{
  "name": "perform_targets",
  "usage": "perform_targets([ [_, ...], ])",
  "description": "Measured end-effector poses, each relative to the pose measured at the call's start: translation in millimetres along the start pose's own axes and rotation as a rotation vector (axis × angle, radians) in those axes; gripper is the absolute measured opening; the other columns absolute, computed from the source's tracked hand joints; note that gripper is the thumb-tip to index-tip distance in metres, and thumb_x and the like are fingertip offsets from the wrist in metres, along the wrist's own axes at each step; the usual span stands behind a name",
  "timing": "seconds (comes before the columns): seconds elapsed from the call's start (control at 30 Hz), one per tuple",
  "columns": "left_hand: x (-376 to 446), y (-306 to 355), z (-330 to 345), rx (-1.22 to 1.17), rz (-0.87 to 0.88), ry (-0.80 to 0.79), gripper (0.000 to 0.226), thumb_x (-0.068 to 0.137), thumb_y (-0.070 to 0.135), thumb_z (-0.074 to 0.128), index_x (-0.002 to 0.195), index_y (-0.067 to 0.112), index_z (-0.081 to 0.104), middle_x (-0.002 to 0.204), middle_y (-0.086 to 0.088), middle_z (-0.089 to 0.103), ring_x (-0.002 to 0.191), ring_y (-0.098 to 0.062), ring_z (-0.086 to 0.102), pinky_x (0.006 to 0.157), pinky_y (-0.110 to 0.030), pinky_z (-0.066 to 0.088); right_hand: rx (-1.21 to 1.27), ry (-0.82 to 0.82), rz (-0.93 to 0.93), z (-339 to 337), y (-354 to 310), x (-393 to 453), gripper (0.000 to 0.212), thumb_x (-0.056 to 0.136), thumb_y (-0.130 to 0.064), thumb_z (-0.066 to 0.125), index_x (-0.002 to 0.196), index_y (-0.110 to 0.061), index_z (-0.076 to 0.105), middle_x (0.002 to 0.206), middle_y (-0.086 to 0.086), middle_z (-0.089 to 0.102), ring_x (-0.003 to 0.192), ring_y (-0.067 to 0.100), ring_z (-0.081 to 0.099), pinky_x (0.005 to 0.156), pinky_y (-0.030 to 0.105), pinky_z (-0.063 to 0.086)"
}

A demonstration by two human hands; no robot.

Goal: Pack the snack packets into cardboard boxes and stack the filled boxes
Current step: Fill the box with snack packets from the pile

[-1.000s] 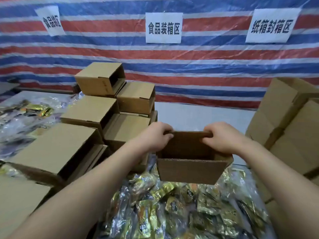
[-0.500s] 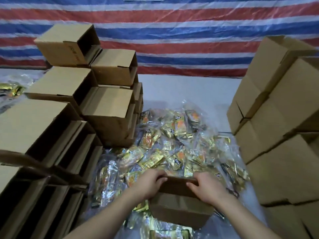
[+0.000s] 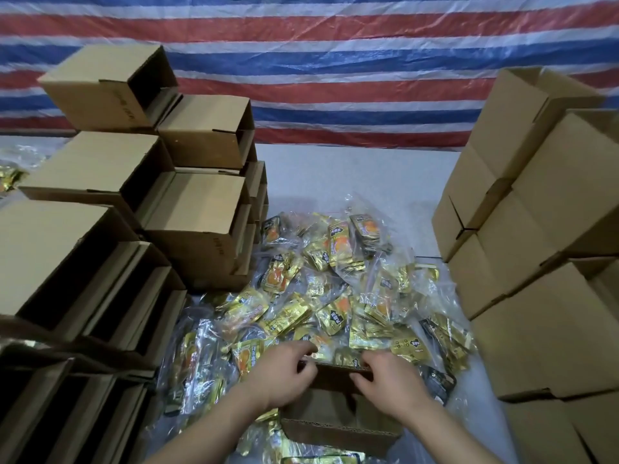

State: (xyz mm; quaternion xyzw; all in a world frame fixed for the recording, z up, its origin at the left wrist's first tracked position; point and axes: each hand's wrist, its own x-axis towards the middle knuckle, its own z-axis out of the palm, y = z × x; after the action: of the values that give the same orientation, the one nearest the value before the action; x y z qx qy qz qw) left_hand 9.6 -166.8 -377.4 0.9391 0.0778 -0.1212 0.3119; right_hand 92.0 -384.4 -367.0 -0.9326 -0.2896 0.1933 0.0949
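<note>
Lowered onto crinkly foil packets, corrugated box; both hands grip it.

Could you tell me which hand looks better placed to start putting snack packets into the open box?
Probably the right hand: both grip the open box's far rim, but gold snack packets lie bunched just beyond its fingers. The left hand can steady the box.

Brown cardboard boxes; gold-and-orange snack packets at centre; red, white and blue striped tarpaulin across the top.
</note>
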Motion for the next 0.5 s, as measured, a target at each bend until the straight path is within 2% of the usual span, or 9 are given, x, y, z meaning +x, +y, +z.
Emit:
perform_targets([
  [0.07,17,11,-10,-0.077,-0.033,0.045,0.041,0.096,0.045,0.042,0.129,0.028,0.06,0.127,0.01,0.063,0.113,-0.01,0.058,0.094,-0.023,0.046,0.018,-0.016,-0.004,-3,1,0,0.027,0.091,-0.057,0.056,0.081,-0.033,0.047,0.069,-0.013,0.047,0.06,0.0,0.044,0.047,0.014,0.023],
  [0.17,62,36,-22,-0.132,-0.043,0.093,0.037,0.099,0.046,0.043,0.12,0.025,0.064,0.116,0.006,0.068,0.101,-0.011,0.063,0.09,-0.034,0.054,0.065,-0.031,-0.002,-7,4,1,0.038,0.082,-0.07,0.051,0.079,-0.032,0.051,0.072,-0.011,0.054,0.066,0.005,0.05,0.051,0.019,0.032],
  [0.27,112,61,-23,-0.132,-0.041,0.115,0.038,0.1,0.043,0.044,0.12,0.017,0.063,0.115,-0.002,0.07,0.097,-0.017,0.065,0.087,-0.037,0.055,0.139,-0.03,0.039,-12,8,5,0.055,0.072,-0.082,0.04,0.075,-0.029,0.053,0.071,-0.01,0.056,0.067,0.008,0.054,0.051,0.022,0.035],
  [0.37,155,83,-13,-0.084,-0.075,0.088,0.045,0.1,0.042,0.045,0.131,0.012,0.055,0.126,-0.01,0.065,0.108,-0.027,0.063,0.091,-0.037,0.052,0.158,-0.037,0.063,-18,12,12,0.062,0.071,-0.085,0.037,0.078,-0.025,0.055,0.077,-0.01,0.057,0.072,0.01,0.056,0.055,0.028,0.041],
  [0.5,200,103,11,-0.023,-0.167,0.0,0.063,0.098,0.05,0.05,0.142,0.006,0.044,0.134,-0.015,0.059,0.119,-0.033,0.058,0.094,-0.039,0.048,0.195,-0.026,0.101,-23,14,20,0.061,0.074,-0.082,0.04,0.077,-0.022,0.053,0.079,-0.005,0.058,0.075,0.019,0.059,0.059,0.033,0.045],
])
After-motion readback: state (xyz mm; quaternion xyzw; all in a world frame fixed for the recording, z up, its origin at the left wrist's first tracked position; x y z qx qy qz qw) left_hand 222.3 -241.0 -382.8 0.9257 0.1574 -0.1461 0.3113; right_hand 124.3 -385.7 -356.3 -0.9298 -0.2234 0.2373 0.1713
